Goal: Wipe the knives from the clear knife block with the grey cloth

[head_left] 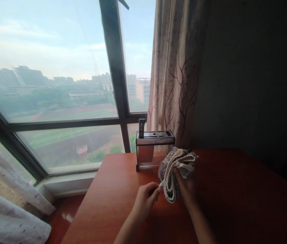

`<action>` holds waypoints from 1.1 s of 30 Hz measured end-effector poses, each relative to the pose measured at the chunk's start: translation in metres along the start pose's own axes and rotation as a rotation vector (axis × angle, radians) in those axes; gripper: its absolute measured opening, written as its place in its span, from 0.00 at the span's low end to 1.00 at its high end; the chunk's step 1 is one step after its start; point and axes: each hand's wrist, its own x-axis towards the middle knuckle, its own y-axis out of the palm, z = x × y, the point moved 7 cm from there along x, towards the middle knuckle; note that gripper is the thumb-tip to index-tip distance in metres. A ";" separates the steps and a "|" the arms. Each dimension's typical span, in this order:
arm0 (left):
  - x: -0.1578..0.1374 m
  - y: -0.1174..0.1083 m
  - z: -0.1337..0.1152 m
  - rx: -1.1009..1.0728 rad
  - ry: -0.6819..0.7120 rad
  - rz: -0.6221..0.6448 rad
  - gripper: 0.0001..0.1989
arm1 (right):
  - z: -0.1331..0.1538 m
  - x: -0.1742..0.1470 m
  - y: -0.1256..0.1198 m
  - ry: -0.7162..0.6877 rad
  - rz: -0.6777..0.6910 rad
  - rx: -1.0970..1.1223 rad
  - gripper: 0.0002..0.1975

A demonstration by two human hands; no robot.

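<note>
My right hand (185, 184) is wrapped around a folded, thick grey-and-cream cloth (170, 179), with the thumb pressed into its folds. My left hand (147, 196) is closed just left of the cloth, pinching a slim, dark-handled tool (160, 185). A pale, shiny bit of the tool shows at the fingertips and runs into the cloth, which hides the rest; it may be a knife. Right behind the cloth stands a knife block (155, 139) with a slotted top and see-through sides. One knife with a black riveted handle (141, 128) sticks up from its left end.
The reddish-brown wooden table (108, 203) lies under both hands. Beyond its far edge are a large framed window (64, 101) and a patterned curtain (176, 67). Another light curtain (8, 210) hangs at lower left. A dark wall (245, 74) is at right.
</note>
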 end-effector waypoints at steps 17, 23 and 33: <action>0.001 0.004 0.021 -0.217 -0.183 0.038 0.25 | -0.012 0.001 0.012 -0.041 0.239 -0.058 0.13; -0.003 0.013 0.012 -0.340 -0.196 0.125 0.24 | -0.005 -0.001 -0.003 -0.217 0.112 -0.240 0.09; 0.000 -0.002 0.012 -0.294 -0.173 0.087 0.24 | -0.011 0.001 0.005 -0.001 0.142 0.012 0.16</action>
